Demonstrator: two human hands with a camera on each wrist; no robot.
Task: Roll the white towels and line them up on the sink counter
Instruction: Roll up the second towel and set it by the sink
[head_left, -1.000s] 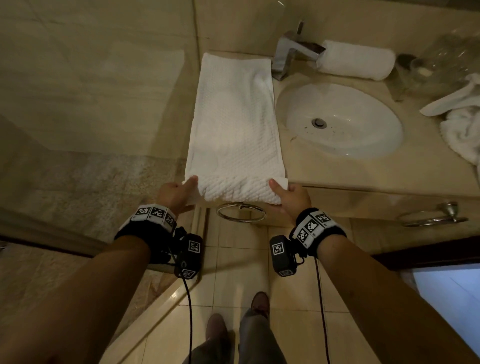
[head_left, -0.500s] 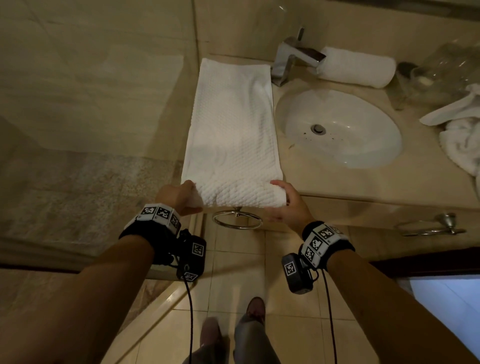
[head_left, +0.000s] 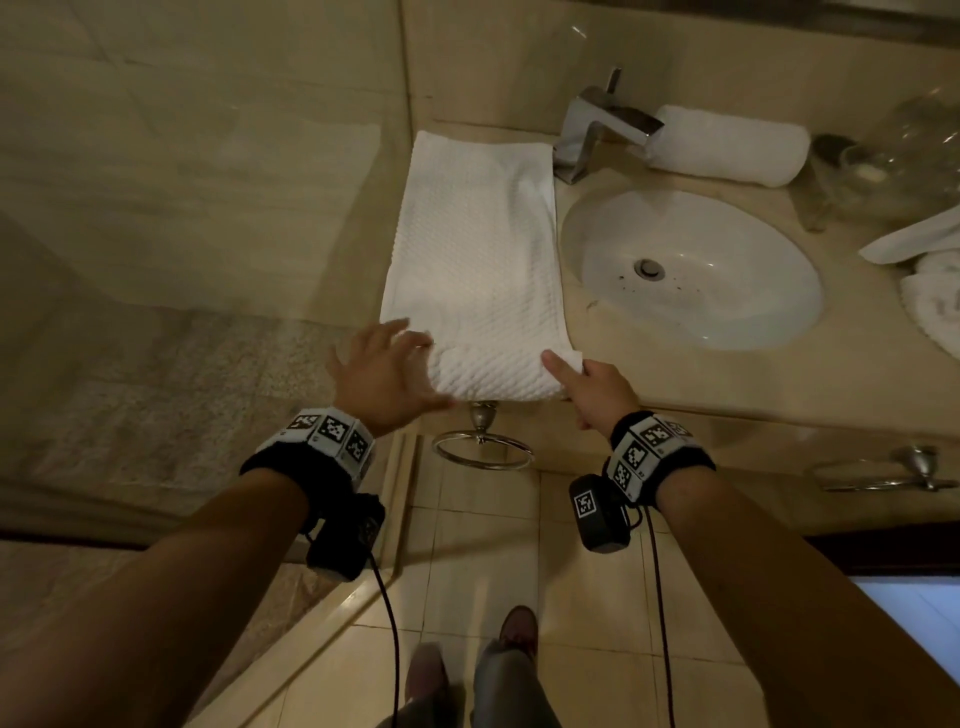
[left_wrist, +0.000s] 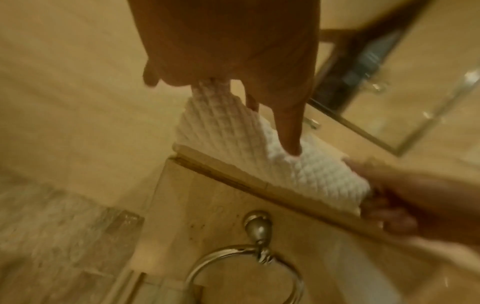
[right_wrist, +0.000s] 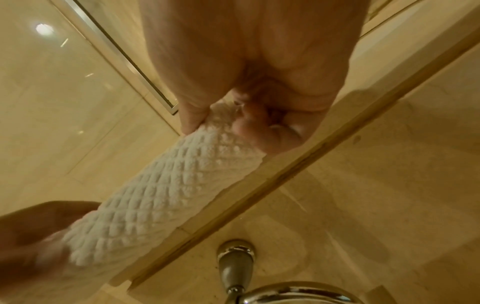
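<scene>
A white waffle towel (head_left: 475, 260) lies lengthwise on the sink counter (head_left: 727, 384), left of the basin. Its near end is rolled into a short roll (head_left: 493, 374) at the counter's front edge. My left hand (head_left: 395, 358) rests on the roll's left end with fingers spread and straight; in the left wrist view one finger (left_wrist: 288, 127) presses into the towel (left_wrist: 306, 170). My right hand (head_left: 576, 374) pinches the roll's right end, and the right wrist view shows the thumb and fingers (right_wrist: 262, 131) closed on the towel (right_wrist: 168, 195). A finished rolled towel (head_left: 727, 153) lies behind the faucet.
The chrome faucet (head_left: 597, 130) and white basin (head_left: 691, 270) sit right of the flat towel. Loose white towels (head_left: 930, 291) and glassware (head_left: 883, 171) crowd the counter's right end. A metal towel ring (head_left: 483, 452) hangs below the front edge. A tiled wall bounds the counter's left side.
My left hand has let go of the towel's near edge and now lies open on the roll. The right hand keeps its pinch. The roll has turned slightly away from me.
</scene>
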